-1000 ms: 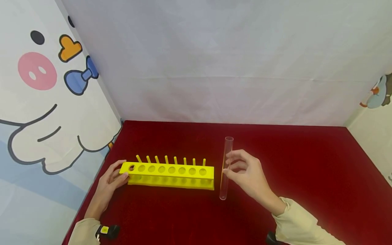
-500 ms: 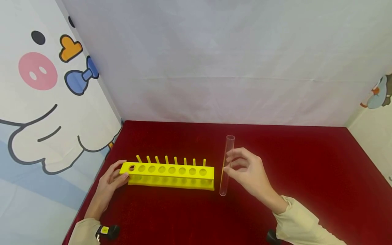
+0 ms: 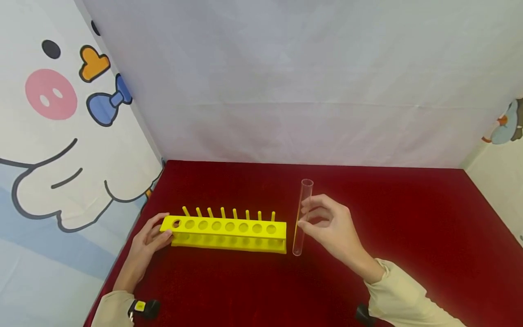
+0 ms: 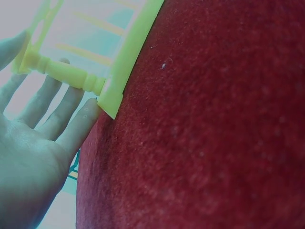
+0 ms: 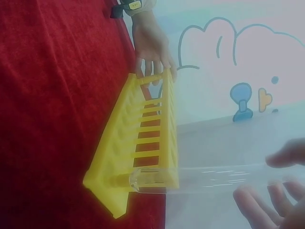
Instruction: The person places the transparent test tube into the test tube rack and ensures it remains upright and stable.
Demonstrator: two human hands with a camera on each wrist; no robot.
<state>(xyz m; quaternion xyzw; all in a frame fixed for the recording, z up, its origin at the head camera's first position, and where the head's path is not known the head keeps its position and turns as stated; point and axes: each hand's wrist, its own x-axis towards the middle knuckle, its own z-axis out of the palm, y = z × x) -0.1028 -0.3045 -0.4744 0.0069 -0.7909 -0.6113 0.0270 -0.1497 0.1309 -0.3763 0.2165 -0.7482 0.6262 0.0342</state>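
A yellow test tube rack (image 3: 229,231) stands on the red cloth, with a row of round holes along its top and upright pegs at the back. My left hand (image 3: 143,247) holds its left end, the thumb at the top bar and the fingers around the end post (image 4: 66,74). Just beyond the right end, my right hand (image 3: 331,229) pinches a clear test tube (image 3: 299,240) between thumb and fingers. The tube is nearly upright, open end up, leaning slightly right. Its rounded bottom overlaps the rack in the right wrist view; whether they touch, I cannot tell.
The red cloth (image 3: 408,218) covers the table around the rack. A pale curtain (image 3: 310,81) hangs behind it. On the left is a panel (image 3: 45,150) with cartoon drawings, close to the table edge.
My right hand has lifted the test tube a little, and its bottom is higher beside the rack. The left hand and the rack have stayed in place.
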